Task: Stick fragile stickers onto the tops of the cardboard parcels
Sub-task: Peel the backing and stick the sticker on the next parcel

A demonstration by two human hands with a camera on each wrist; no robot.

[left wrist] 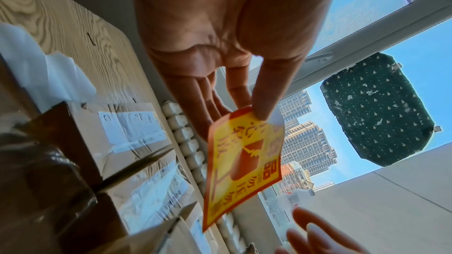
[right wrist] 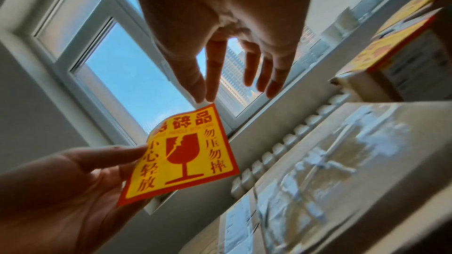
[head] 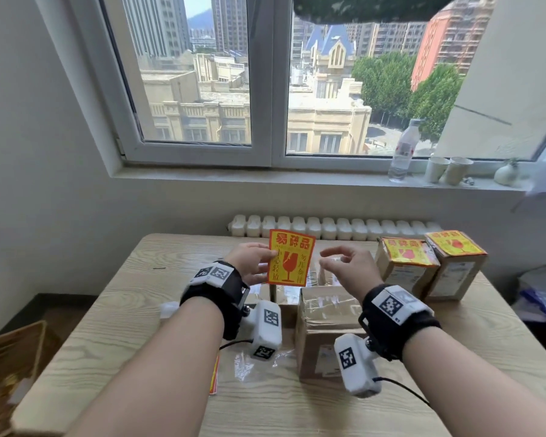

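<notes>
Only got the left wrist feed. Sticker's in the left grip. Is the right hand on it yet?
Observer: No. The right hand is open, its thumb and forefinger tips just short of the sticker's top corner. Only the left hand pinches it.
Operator: How many parcels are done?
Observer: Two. The stickered parcels stand side by side at the far right of the table.
Operator: Next target?
Observer: Probably the bare taped parcel right below the hands; its top has no sticker.
</notes>
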